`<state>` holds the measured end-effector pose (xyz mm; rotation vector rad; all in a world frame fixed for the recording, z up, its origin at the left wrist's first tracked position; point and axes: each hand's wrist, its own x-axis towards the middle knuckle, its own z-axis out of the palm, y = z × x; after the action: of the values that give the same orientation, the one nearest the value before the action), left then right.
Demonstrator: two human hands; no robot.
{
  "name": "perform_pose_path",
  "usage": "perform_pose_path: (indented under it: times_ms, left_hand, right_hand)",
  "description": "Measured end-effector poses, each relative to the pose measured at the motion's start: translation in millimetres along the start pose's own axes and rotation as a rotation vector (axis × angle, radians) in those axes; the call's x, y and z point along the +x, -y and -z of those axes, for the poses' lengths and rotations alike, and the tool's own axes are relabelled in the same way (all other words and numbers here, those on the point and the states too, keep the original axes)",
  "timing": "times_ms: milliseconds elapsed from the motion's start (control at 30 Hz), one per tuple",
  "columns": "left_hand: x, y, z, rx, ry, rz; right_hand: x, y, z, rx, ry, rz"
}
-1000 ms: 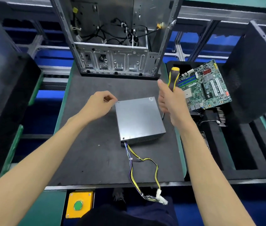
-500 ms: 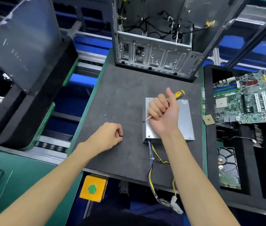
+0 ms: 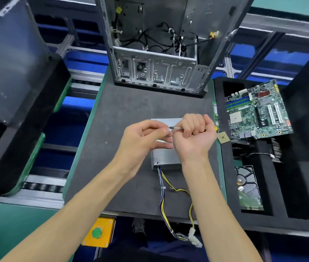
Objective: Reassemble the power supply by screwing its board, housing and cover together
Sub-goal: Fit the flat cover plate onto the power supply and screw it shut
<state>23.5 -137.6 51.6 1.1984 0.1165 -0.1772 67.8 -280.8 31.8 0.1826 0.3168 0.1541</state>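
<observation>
Nearest the viewer, a yellow box with a green button [image 3: 97, 232] is sitting at the front edge, and the power supply's yellow and purple cable bundle [image 3: 176, 201] is trailing off the dark mat [image 3: 131, 103] to a white connector hanging over that edge. Above the mat, the right hand [image 3: 193, 137] is gripping a screwdriver [image 3: 176, 128] in a closed fist, its shaft pointing left. The left hand [image 3: 144, 138] is bringing pinched fingertips to the tip; whether they are holding a screw cannot be told. Both hands are hovering over the power supply [image 3: 161, 159], a grey metal box lying flat on the mat and partly hidden by them. To the right, a black foam tray [image 3: 225, 167] is holding a hard drive [image 3: 248, 188] and, farther back, a green motherboard [image 3: 257, 110]. Beyond the mat an open computer case [image 3: 159, 53] is standing upright. A grey panel [image 3: 8, 63] is leaning at the left.
</observation>
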Motion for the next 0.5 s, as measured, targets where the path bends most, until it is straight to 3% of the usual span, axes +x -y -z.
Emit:
perform_pose_path:
  times_ms: [300, 500]
  left_hand:
    - [-3, 3, -41, -0.144, -0.026, 0.005]
    - [0, 7, -43, 0.072, -0.039, -0.12]
  right_hand:
    - [-24, 9, -22, 0.0, 0.018, 0.18]
    - [-28, 12, -28, -0.087, 0.019, 0.284]
